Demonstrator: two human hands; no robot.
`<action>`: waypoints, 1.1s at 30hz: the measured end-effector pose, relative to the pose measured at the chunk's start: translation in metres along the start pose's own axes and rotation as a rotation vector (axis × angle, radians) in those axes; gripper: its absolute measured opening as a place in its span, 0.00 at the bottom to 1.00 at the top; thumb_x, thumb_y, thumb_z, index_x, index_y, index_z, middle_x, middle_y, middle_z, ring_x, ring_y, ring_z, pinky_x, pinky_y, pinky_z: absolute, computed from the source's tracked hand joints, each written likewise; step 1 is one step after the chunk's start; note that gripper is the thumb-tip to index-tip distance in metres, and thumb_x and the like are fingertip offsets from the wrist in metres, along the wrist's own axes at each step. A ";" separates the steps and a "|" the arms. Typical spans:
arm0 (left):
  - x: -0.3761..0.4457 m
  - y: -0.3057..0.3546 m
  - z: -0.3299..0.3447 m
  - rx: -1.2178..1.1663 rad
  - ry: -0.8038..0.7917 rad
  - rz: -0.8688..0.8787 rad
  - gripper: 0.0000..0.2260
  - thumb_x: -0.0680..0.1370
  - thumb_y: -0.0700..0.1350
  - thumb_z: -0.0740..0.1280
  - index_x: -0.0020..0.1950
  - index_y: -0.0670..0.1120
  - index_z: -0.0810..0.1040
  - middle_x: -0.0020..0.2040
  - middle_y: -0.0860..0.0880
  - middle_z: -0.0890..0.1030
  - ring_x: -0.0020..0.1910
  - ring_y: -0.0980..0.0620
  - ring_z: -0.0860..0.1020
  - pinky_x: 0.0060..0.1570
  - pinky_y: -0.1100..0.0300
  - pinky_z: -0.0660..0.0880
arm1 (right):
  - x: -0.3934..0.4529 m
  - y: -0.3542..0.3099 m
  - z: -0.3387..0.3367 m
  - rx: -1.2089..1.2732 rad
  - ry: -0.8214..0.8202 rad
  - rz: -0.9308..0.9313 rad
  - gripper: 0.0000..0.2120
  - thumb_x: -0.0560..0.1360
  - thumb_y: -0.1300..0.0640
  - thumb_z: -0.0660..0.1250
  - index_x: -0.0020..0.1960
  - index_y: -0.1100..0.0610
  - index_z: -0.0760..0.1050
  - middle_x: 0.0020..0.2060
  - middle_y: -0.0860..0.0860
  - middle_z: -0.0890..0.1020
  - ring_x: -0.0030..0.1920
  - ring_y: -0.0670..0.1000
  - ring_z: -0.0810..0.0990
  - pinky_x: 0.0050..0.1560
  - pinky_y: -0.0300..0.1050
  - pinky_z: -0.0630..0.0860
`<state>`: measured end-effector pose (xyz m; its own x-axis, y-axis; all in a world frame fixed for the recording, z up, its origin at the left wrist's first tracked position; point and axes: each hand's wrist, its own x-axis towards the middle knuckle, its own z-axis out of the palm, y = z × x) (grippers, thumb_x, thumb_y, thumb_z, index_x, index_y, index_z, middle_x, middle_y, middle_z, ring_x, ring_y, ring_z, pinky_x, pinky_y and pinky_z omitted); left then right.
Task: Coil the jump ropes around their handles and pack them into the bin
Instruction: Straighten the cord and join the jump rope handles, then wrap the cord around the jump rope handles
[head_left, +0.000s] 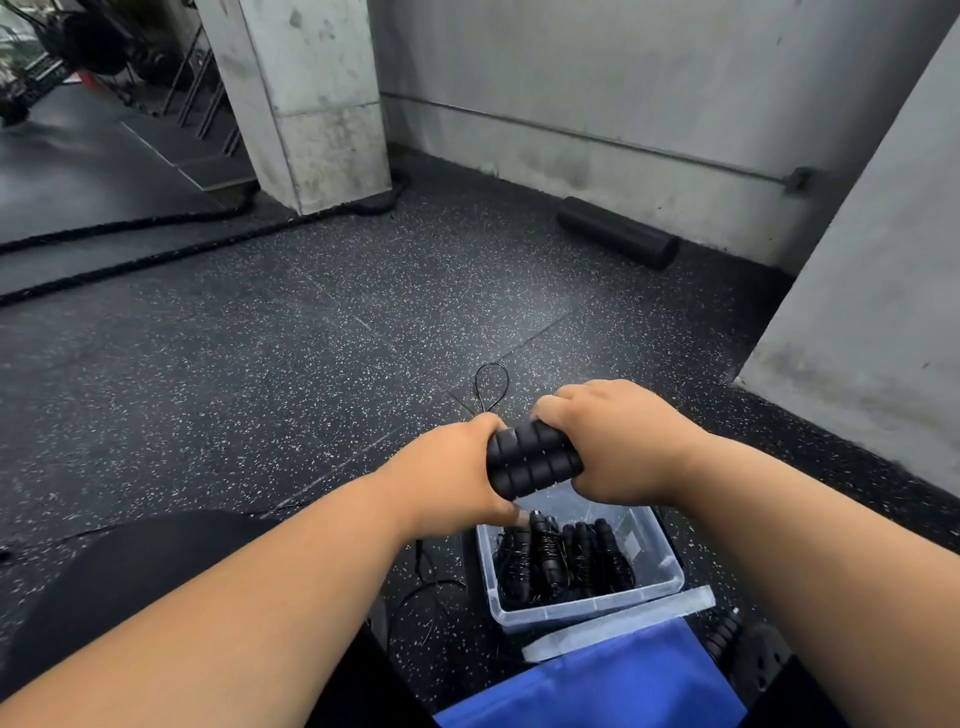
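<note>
The pair of black ribbed foam jump-rope handles (532, 460) is held side by side in mid-air, above the near edge of the bin and between both hands. The left hand (457, 470) grasps one end of the pair with its fingers curled round it; the right hand (618, 441) grasps the other end the same way. A thin black cord loop (491, 387) stands out just beyond the left knuckles, so this rope looks only partly wound. More thin black cord (423, 592) lies loose on the floor just left of the bin; whether it belongs to the held rope cannot be told.

Directly below the hands sits the clear plastic bin (587, 610), already carrying several coiled black jump ropes (566, 564) packed in a row. Its clear lid (618, 623) lies beside the near rim, with a blue bag or cloth (587, 686) closer to the person and another black rope bundle (722, 636) at the right.

Likely trouble from here: the springy cord may slip off the foam if tension drops while the hands shift grip, undoing the wraps. The free loop could also snag on a finger or on the ropes in the bin when the bundle goes down. With the bin well filled, a loosely wound bundle may not seat and could tangle with its neighbours.

Farther out, on the speckled black rubber floor (260, 338), lie a thick black battle rope (156, 244) and a black foam roller (618, 231) against the concrete wall. No brand, label or writing can be read.
</note>
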<state>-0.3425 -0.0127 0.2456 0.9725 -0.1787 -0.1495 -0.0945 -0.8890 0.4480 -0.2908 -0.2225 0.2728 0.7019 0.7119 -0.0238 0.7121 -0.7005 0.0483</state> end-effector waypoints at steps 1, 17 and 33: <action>0.002 0.002 0.003 0.038 0.055 0.012 0.29 0.64 0.60 0.81 0.58 0.59 0.70 0.50 0.58 0.79 0.46 0.54 0.80 0.47 0.55 0.78 | 0.000 0.001 0.000 0.016 -0.009 0.012 0.15 0.65 0.51 0.67 0.50 0.45 0.67 0.43 0.44 0.74 0.45 0.52 0.78 0.46 0.49 0.76; 0.012 0.022 -0.010 -1.433 0.085 -0.200 0.09 0.79 0.45 0.74 0.56 0.49 0.76 0.41 0.50 0.78 0.27 0.57 0.70 0.37 0.54 0.82 | 0.009 -0.066 0.053 1.526 -0.304 0.172 0.17 0.76 0.64 0.71 0.64 0.61 0.78 0.57 0.56 0.85 0.60 0.50 0.82 0.71 0.47 0.72; 0.003 -0.036 -0.025 -0.323 -0.115 -0.217 0.33 0.65 0.61 0.84 0.61 0.54 0.70 0.50 0.49 0.83 0.37 0.47 0.85 0.35 0.49 0.85 | 0.006 -0.008 -0.003 0.692 0.053 0.239 0.15 0.72 0.52 0.76 0.35 0.55 0.73 0.26 0.40 0.74 0.27 0.42 0.68 0.30 0.41 0.66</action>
<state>-0.3307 0.0292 0.2512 0.9307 -0.0634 -0.3603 0.2002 -0.7362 0.6465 -0.2923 -0.2129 0.2754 0.8502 0.5248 -0.0421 0.4004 -0.6963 -0.5957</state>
